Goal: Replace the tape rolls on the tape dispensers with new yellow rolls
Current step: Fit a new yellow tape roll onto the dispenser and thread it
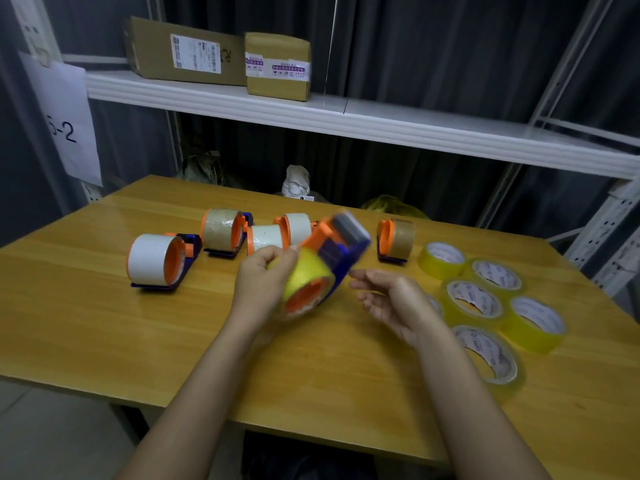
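A view from a head-worn camera looks down over a wooden desk (104, 327) with two bare forearms reaching in from the bottom edge. At the centre, the left hand (265, 282) holds a blue and orange tape dispenser (332, 251) lifted off the desk; its grip is curled around the yellow roll (308, 275) seated on the dispenser's orange hub. The dispenser is blurred by motion, so its upper end and blade are hard to make out. The right hand (391, 299) hovers just beside the dispenser at about 3 o'clock from it, its grip loose with relaxed, half-bent fingers that hold nothing; whether a fingertip touches the dispenser cannot be told.

Behind the hands, from 10 o'clock to 1 o'clock, stand other dispensers: one with a white roll (152, 259), one with a brown roll (221, 230), two with white rolls (277, 233) partly hidden behind the held one, and one with a thin brown roll (398, 239).

At 3 to 4 o'clock, spare yellow rolls (474, 299) lie flat on the desk; one is mostly hidden behind the right wrist.

At 12 o'clock, a white shelf (346, 119) carries two cardboard parcels (277, 64). A paper sign (65, 126) at 10 o'clock is cut off, reading only "-2".
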The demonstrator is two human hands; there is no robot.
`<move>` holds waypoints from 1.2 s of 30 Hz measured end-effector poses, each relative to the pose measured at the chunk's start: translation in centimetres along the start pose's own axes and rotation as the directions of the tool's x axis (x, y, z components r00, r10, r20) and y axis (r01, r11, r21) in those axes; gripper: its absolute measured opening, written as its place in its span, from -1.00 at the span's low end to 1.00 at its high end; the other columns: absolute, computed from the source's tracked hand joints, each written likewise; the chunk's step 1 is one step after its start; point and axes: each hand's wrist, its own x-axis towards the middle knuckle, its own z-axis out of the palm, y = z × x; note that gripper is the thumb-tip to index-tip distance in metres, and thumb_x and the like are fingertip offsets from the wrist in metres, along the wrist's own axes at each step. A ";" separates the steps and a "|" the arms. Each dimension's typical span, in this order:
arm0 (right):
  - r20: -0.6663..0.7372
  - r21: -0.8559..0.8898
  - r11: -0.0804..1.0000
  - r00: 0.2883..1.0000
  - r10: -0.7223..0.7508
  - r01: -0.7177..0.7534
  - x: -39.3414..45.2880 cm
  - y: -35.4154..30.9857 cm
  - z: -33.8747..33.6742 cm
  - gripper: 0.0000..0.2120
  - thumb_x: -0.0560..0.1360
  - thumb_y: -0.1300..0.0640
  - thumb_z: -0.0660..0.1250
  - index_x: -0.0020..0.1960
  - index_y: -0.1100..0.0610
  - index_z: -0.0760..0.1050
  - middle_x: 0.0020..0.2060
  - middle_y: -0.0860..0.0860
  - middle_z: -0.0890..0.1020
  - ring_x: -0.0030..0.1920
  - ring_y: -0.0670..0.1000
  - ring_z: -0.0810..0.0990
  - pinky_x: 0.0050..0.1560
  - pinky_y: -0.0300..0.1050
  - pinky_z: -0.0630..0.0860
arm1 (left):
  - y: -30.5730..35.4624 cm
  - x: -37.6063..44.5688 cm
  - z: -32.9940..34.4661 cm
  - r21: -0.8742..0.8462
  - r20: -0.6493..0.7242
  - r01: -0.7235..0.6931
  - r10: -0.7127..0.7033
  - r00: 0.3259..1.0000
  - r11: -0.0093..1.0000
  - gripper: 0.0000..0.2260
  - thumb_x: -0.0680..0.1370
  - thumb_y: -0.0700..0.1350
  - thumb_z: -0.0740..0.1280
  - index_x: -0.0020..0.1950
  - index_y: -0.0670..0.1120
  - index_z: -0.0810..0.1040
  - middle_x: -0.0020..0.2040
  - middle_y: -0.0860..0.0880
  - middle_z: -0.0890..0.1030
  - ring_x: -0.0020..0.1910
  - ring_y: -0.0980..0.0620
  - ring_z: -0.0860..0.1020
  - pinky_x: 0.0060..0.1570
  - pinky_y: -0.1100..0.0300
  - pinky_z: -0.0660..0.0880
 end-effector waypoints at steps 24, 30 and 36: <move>0.147 -0.081 0.884 0.883 -0.446 0.460 2.7 -0.1 2.0 -0.58 0.32 -0.01 0.51 0.13 -0.13 0.47 -0.01 -0.10 0.64 0.00 -0.07 0.62 0.04 -0.04 0.53 | 3.6 2.5 3.0 -0.178 0.285 0.137 -0.082 0.955 0.974 -0.69 0.65 -0.01 0.09 0.30 -0.08 0.45 0.13 -0.05 0.57 0.08 0.04 0.54 -0.08 0.19 0.45; -0.011 -0.056 0.917 0.918 -0.396 0.395 3.7 -1.1 -0.4 -0.57 0.31 -0.16 0.40 0.15 -0.07 0.54 -0.10 -0.05 0.65 -0.11 -0.03 0.61 -0.09 -0.11 0.52 | 4.7 3.3 4.9 -0.107 0.337 0.056 -0.016 0.941 0.993 -0.72 0.66 -0.03 0.09 0.05 -0.04 0.58 -0.07 0.02 0.62 0.00 0.06 0.57 0.03 0.14 0.48; -0.206 -0.101 0.932 0.909 -0.361 0.348 5.3 -3.9 -3.9 -0.58 0.31 -0.23 0.37 0.09 -0.05 0.56 -0.08 -0.01 0.66 -0.06 0.01 0.62 -0.05 -0.06 0.52 | 5.0 5.7 8.9 0.015 0.308 0.067 -0.068 0.949 0.998 -0.82 0.63 -0.07 0.15 0.12 -0.04 0.51 0.02 -0.01 0.57 0.05 0.01 0.53 0.14 0.04 0.46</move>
